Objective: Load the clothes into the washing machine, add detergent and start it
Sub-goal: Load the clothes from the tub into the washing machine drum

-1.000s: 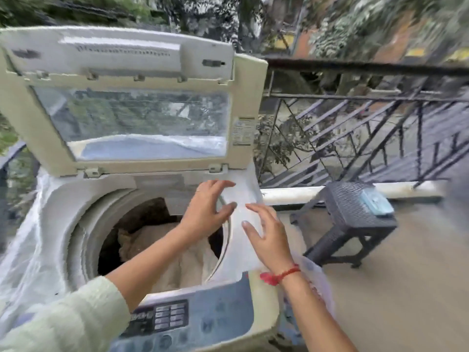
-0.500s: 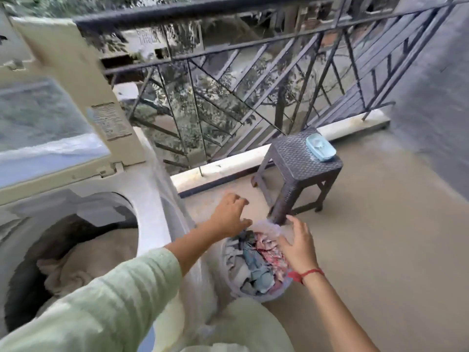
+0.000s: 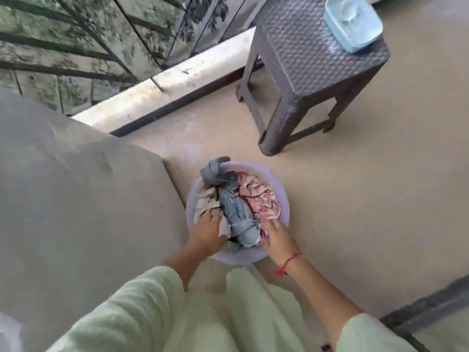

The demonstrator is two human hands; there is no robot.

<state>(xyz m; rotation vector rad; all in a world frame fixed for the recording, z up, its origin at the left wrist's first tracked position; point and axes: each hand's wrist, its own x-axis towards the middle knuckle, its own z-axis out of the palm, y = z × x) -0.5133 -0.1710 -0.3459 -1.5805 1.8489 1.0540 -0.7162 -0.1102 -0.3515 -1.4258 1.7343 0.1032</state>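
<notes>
Round translucent tub (image 3: pixel 284 196) on floor beside washer | crumpled clothes (image 3: pixel 233 209) inside, grey-blue roll lengthwise toward railing | left hand (image 3: pixel 206 233), right hand (image 3: pixel 278 237) pressed into cloth (grips hidden, cannot tell)

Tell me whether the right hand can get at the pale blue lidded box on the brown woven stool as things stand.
Probably not yet: the right hand is down in the tub of clothes, and the blue box sits well beyond it on the stool. Nothing blocks the way.
</notes>
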